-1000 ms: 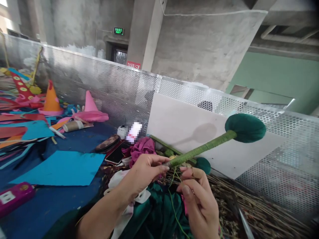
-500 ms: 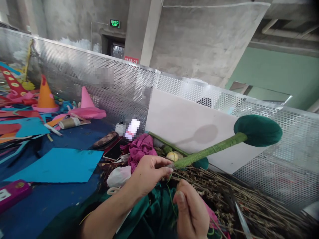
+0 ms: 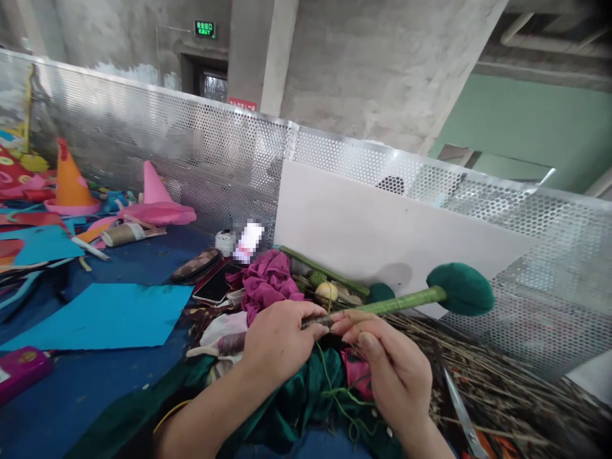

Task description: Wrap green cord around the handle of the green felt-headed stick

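A stick wound with green thread forms a stem (image 3: 406, 300), ending in an oval dark green velvet head (image 3: 461, 289) at the right. My left hand (image 3: 280, 341) pinches the stem's brownish lower end between thumb and fingers. Close beside it, my right hand (image 3: 401, 366) has its fingers closed at the stem, pinching the green thread (image 3: 329, 366); the exact grip is partly hidden. Loose thread trails in curls below my hands. Dark green velvet cloth (image 3: 301, 389) lies beneath them, with a pink patterned piece (image 3: 356, 373) by my right hand.
Scissors (image 3: 461, 408) and a bundle of dried stalks (image 3: 507, 363) lie at the right. Purple cloth (image 3: 270, 280), a phone (image 3: 217, 287) and a yellowish ball (image 3: 326, 292) sit beyond my hands. Blue sheet (image 3: 105, 319) is left. A perforated metal panel (image 3: 215, 140) stands behind.
My right hand has risen from below to the stem, beside my left hand. The velvet head has swung lower and leftward, so the stem lies flatter.
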`<state>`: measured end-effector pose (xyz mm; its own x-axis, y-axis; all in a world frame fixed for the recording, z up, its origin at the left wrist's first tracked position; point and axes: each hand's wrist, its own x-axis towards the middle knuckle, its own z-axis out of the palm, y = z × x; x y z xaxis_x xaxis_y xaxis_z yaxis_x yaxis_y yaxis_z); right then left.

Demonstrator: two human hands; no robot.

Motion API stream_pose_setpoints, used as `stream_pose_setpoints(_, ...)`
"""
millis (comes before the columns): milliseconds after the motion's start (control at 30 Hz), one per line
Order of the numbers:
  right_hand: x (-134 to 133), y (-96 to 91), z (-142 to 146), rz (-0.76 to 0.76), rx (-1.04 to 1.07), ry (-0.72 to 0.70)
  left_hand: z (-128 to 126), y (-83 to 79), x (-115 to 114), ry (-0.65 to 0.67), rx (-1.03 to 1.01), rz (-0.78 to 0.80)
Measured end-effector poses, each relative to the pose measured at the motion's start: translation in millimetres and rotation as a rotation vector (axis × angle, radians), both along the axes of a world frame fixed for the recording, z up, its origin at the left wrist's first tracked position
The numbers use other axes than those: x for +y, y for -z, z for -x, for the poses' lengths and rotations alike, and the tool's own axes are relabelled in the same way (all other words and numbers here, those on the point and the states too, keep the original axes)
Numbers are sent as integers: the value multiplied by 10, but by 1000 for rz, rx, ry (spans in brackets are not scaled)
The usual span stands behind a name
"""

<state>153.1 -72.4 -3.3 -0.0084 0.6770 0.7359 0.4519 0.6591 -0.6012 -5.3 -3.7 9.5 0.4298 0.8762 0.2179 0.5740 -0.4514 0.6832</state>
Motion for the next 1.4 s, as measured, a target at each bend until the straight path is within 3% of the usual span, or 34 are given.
stream_pose_setpoints(333, 87, -2, -51, 112, 43, 48, -82, 50, -79, 52, 176, -160)
stream_pose_setpoints(567, 200, 21, -155, 227, 64, 203, -103, 118, -94, 137, 246, -293)
stream_pose_setpoints(800, 285, 23, -220, 395, 73, 222, -125, 221, -99, 256, 278, -575)
stream_pose_setpoints(967, 298, 29, -247, 411, 60, 228, -131, 271, -65, 306, 246, -769)
stream_pose_setpoints(1400, 300, 23, -243, 468, 134, 164, -131, 243, -81, 285, 310, -795)
